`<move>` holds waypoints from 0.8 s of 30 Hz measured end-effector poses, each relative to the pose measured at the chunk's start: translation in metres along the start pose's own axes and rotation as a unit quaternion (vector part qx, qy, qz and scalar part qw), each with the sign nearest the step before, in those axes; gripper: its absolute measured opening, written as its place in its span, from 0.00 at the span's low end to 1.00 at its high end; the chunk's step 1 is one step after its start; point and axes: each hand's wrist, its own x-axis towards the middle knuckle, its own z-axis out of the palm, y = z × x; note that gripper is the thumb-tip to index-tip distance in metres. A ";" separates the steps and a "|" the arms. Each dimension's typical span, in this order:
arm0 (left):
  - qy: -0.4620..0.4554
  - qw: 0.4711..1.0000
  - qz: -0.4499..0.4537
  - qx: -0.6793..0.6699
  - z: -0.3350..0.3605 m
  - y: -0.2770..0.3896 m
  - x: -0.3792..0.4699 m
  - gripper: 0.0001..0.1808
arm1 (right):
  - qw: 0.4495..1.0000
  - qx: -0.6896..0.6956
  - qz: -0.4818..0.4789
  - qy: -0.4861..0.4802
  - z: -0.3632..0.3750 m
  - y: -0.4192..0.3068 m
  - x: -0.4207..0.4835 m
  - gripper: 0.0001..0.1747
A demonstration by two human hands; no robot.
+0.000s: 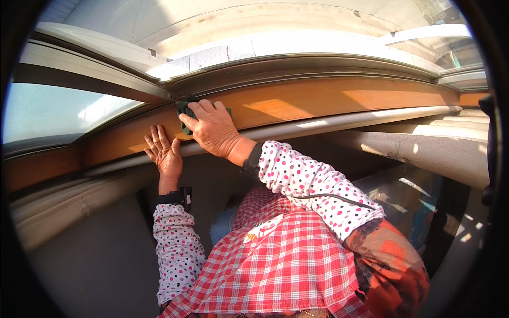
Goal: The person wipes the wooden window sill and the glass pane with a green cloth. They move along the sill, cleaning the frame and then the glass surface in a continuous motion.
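Note:
A dark green cloth (184,119) is pressed under my right hand (210,127) against the orange-brown wooden window sill (294,101), close to the corner of the metal window frame (168,92). Most of the cloth is hidden beneath the palm and fingers. To the left, my left hand (162,152) rests with spread fingers on the sill's front part and holds nothing. Both forearms wear polka-dot sleeve covers (318,179), with black bands at the wrists.
A pale rail (350,118) runs along the sill's front edge. Beige curtains (429,147) hang at right, and another curtain (79,206) at left. A sliding window panel (71,111) stands at left. Sunlit ground (254,20) lies outside. A red checked apron (278,258) covers my front.

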 end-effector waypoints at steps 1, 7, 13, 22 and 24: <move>-0.001 1.000 -0.005 -0.009 0.002 -0.001 0.000 0.41 | 0.998 -0.033 0.000 -0.062 0.014 -0.012 0.003 0.21; 0.013 1.000 -0.002 -0.012 0.001 -0.006 0.002 0.41 | 0.999 -0.006 -0.016 -0.035 0.014 0.012 -0.016 0.17; 0.041 0.999 0.016 -0.011 -0.001 -0.011 0.004 0.41 | 0.997 -0.071 0.031 -0.004 -0.054 0.078 -0.059 0.11; -0.017 0.996 -0.015 0.085 -0.010 -0.027 0.014 0.38 | 0.977 -0.172 0.098 0.074 -0.168 0.193 -0.139 0.12; -0.029 0.986 -0.045 0.157 -0.025 -0.004 0.011 0.34 | 0.971 -0.184 0.121 0.091 -0.195 0.217 -0.156 0.11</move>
